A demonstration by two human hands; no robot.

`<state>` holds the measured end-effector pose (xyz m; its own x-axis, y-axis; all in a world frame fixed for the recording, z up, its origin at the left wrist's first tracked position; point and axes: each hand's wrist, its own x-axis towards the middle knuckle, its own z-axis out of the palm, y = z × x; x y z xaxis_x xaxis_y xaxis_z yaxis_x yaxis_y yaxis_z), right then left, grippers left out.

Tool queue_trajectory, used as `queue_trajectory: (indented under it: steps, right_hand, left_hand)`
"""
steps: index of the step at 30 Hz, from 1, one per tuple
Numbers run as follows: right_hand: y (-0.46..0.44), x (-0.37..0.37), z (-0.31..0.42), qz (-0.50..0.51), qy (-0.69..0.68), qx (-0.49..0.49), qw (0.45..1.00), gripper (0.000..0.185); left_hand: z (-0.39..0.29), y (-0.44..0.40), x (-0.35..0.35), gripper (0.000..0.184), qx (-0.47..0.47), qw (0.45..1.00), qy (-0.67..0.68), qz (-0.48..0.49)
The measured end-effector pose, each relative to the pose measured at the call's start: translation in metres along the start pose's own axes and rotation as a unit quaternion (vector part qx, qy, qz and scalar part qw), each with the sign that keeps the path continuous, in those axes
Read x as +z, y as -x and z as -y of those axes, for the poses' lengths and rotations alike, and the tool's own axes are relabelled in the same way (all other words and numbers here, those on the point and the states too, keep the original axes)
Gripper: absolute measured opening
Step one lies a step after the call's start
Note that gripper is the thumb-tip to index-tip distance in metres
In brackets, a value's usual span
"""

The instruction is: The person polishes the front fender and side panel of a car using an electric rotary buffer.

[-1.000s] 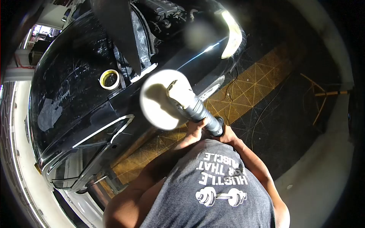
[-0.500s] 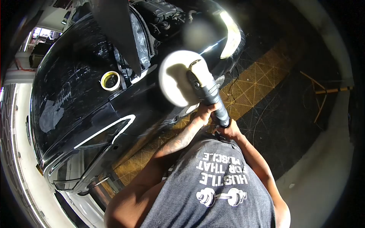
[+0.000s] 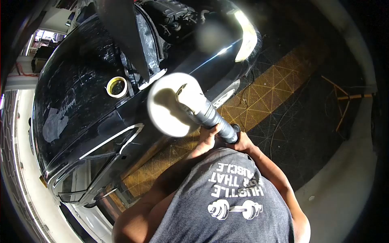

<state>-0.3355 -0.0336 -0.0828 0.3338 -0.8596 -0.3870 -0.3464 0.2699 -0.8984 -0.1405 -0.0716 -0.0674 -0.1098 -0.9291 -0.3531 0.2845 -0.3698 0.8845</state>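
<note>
A polisher (image 3: 208,115) with a large round white pad (image 3: 164,117) is in both my hands. My left hand (image 3: 209,137) wraps round the middle of its dark body. At the rear end of the handle, my right hand (image 3: 243,142) is closed round the grip. The pad lies over the front fender of a black car (image 3: 133,106), beside the front wheel area; whether it touches the paint I cannot tell. White masking tape (image 3: 152,79) edges the fender by the raised hood, and more tape outlines the side window.
A roll of tape (image 3: 124,90) lies on the scratched windshield. The hood (image 3: 123,38) stands raised over the engine (image 3: 172,16). Brightly lit is the headlight (image 3: 246,38). Yellow and black floor tiles (image 3: 263,93) run alongside, with a yellow stand (image 3: 347,97) at the right.
The polisher has moved left and down along the fender, toward the door and my body. Both hands have moved with it and keep their grip.
</note>
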Motion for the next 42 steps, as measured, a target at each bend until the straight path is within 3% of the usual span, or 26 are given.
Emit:
queue_trajectory:
  steps: [5, 9, 14, 17, 19, 22, 25, 29, 33, 34, 35, 37, 40, 42]
  right_hand:
    - [-0.001, -0.015, -0.010, -0.063, 0.006, 0.022, 0.998, 0.049]
    - [-0.001, -0.032, 0.022, -0.057, -0.060, 0.158, 0.984, 0.033]
    - [-0.003, -0.027, 0.024, -0.061, -0.076, 0.112, 0.989, 0.031]
    - [-0.003, -0.010, 0.004, -0.072, -0.054, 0.015, 0.996, 0.038]
    - [-0.006, -0.002, -0.011, -0.029, -0.015, 0.048, 0.998, 0.052]
    - [-0.003, 0.009, -0.018, -0.047, 0.010, -0.006, 0.999, 0.051]
    - [0.004, -0.001, 0.012, 0.002, -0.038, -0.028, 0.999, 0.047]
    - [0.003, 0.001, 0.000, -0.024, -0.045, -0.022, 0.998, 0.046]
    - [-0.002, -0.009, -0.019, -0.059, 0.029, 0.028, 0.997, 0.050]
    - [-0.002, -0.013, -0.011, -0.053, 0.018, 0.049, 0.997, 0.052]
    - [-0.001, -0.013, -0.012, -0.079, 0.006, 0.023, 0.997, 0.042]
    - [-0.002, -0.016, 0.001, -0.055, -0.041, 0.096, 0.993, 0.040]
    - [-0.007, -0.006, -0.018, -0.063, -0.093, 0.089, 0.990, 0.044]
    - [-0.006, 0.004, -0.031, -0.085, -0.044, 0.034, 0.995, 0.043]
  left_hand:
    - [0.008, -0.039, 0.021, 0.047, -0.013, 1.000, 0.017, 0.021]
    - [-0.020, -0.065, 0.046, 0.056, -0.040, 0.993, 0.012, 0.108]
    - [-0.030, -0.064, 0.049, 0.065, -0.056, 0.991, 0.053, 0.108]
    - [-0.014, -0.048, 0.028, 0.075, -0.049, 0.996, 0.021, 0.067]
    - [-0.010, -0.035, 0.012, 0.069, -0.007, 0.996, -0.046, 0.071]
    - [-0.007, -0.009, 0.005, 0.052, 0.043, 0.997, -0.053, 0.027]
    - [-0.006, 0.005, 0.000, 0.052, 0.017, 0.999, -0.030, 0.017]
    - [-0.005, 0.002, 0.008, 0.053, -0.006, 1.000, -0.018, -0.018]
    - [0.010, -0.032, 0.016, 0.053, -0.009, 1.000, 0.002, 0.027]
    - [0.003, -0.038, 0.023, 0.055, -0.031, 0.999, 0.005, 0.044]
    - [-0.005, -0.043, 0.029, 0.057, -0.053, 0.997, 0.008, 0.060]
    - [-0.002, -0.057, 0.030, 0.058, -0.083, 0.992, 0.015, 0.093]
    - [0.003, -0.061, 0.030, 0.060, -0.061, 0.993, 0.006, 0.099]
    - [-0.009, -0.042, 0.032, 0.062, -0.039, 0.996, 0.004, 0.082]
